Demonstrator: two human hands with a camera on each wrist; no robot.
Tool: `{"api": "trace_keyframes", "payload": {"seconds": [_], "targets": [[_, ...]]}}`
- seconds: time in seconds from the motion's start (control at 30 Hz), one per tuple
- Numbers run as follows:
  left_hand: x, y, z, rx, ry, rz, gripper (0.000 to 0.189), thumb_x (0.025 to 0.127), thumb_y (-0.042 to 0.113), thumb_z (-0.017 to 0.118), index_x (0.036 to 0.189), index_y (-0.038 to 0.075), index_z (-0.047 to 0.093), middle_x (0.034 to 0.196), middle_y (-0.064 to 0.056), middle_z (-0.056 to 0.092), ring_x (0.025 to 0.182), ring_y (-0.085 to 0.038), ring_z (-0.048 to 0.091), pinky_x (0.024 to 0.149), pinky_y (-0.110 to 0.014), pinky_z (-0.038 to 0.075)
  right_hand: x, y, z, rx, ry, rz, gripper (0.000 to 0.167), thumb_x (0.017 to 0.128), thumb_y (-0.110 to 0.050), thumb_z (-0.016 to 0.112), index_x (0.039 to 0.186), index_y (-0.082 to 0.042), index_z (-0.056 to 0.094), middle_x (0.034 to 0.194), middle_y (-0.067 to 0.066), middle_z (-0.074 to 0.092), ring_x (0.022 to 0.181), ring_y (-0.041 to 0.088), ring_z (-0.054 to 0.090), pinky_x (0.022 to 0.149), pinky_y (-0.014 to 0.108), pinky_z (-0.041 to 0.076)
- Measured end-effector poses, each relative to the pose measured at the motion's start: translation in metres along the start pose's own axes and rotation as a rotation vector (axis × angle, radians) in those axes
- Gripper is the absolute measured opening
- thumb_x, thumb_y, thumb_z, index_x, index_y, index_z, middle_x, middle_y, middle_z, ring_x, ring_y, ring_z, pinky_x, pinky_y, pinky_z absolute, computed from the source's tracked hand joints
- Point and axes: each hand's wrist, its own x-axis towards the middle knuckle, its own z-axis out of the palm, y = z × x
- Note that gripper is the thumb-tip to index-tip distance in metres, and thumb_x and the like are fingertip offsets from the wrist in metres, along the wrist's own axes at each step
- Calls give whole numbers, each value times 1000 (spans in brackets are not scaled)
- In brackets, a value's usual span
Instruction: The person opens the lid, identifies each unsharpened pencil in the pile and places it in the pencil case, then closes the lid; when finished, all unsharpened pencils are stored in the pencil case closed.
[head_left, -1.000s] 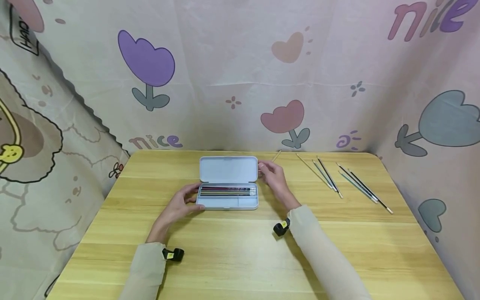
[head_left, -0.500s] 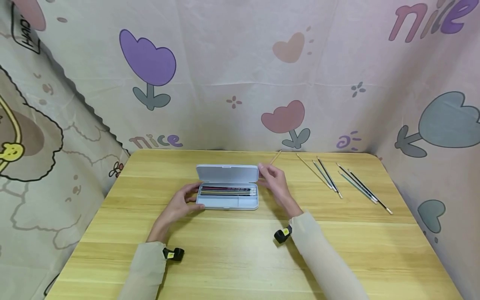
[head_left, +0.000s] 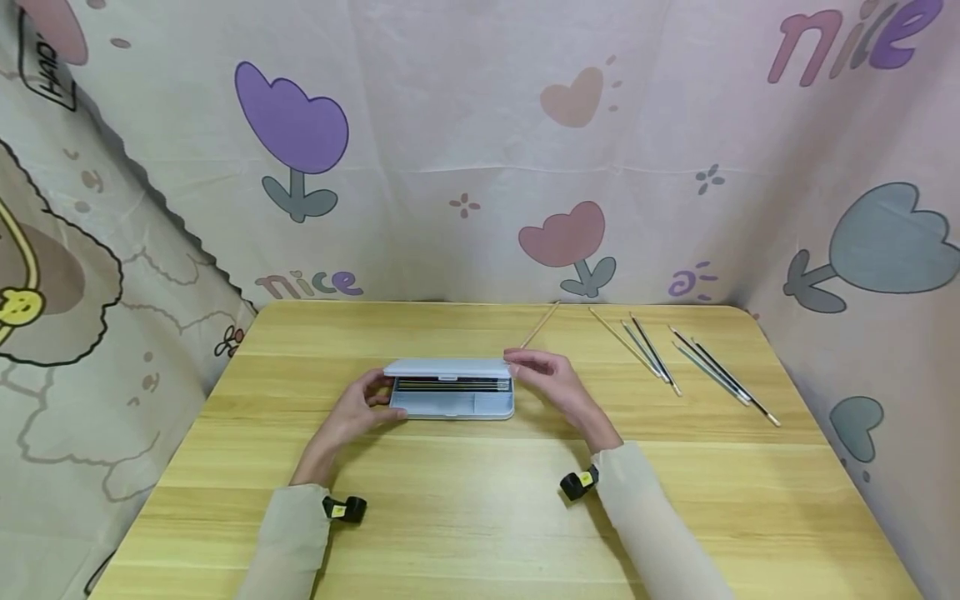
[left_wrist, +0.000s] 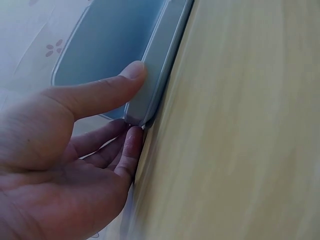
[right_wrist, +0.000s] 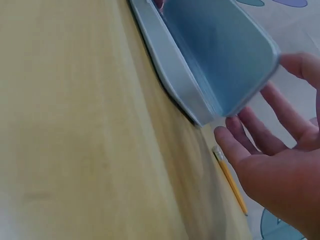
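Observation:
A light blue pencil case (head_left: 438, 415) lies on the table with its lid (head_left: 446, 367) swung far over but still raised. Several pencils (head_left: 450, 386) show in its back compartment, partly hidden by the lid. My left hand (head_left: 360, 408) grips the case's left end, thumb on the front corner and fingers along the side, as the left wrist view also shows. At the lid's right corner, my right hand (head_left: 555, 383) pinches the edge between thumb and fingers; in the right wrist view, the other fingers of that hand (right_wrist: 285, 172) spread behind the lid.
One yellow pencil (head_left: 542, 323) lies behind the case, near the right hand. Farther right are two loose groups of pencils, one with a yellow pencil (head_left: 622, 340) and one with a dark pencil (head_left: 735, 382). A patterned cloth (head_left: 420, 167) hangs at the table's back edge.
The lid has swung forward and down from upright, covering part of the pencils. My right hand has come down and toward me with it; the left hand has stayed put.

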Motion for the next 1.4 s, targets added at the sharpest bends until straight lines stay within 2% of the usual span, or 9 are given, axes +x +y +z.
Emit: {"api": "trace_keyframes", "payload": {"seconds": [0.2,0.37,0.53,0.77,1.2,1.4], "targets": [[-1,0,-1,-3,0,5,83,85,0,82,154,-5,36,150,-30,44,117,-40,59,90,-26,54,-10,6,0,-65,-77,-41,55,95,-15,74,145,-2,56,152,12,52,136,32,52,110,36,45],[0,-2,-1,-24,-20,19,87,83,-2,83,156,-2,35,148,-29,45,115,-39,60,89,-25,55,-14,11,2,-92,-107,-40,62,92,-8,76,148,2,50,155,17,47,139,34,48,113,38,41],[-1,-6,-5,-2,-42,59,87,86,6,83,158,1,34,147,-27,47,121,-38,56,95,-25,52,-14,15,3,-144,-129,-39,69,91,-5,77,151,4,45,155,21,45,140,36,47,114,38,40],[-2,-4,-7,-5,-59,73,82,92,11,78,158,-3,31,148,-28,45,124,-42,55,96,-23,51,-13,20,4,-172,-140,-50,71,89,-3,76,152,6,43,155,23,44,140,38,46,114,36,39],[-2,-7,-6,-9,-42,69,80,90,6,79,156,-4,34,145,-29,47,117,-41,59,92,-24,53,-12,20,6,-154,-164,-44,72,90,1,75,153,6,40,156,25,42,141,39,44,115,41,38],[2,-3,-3,-5,-35,84,79,89,2,79,154,-5,36,144,-30,47,117,-42,58,93,-26,53,-13,16,3,-192,-167,-31,74,91,-3,75,155,4,38,158,23,39,142,39,43,116,42,37]]}}
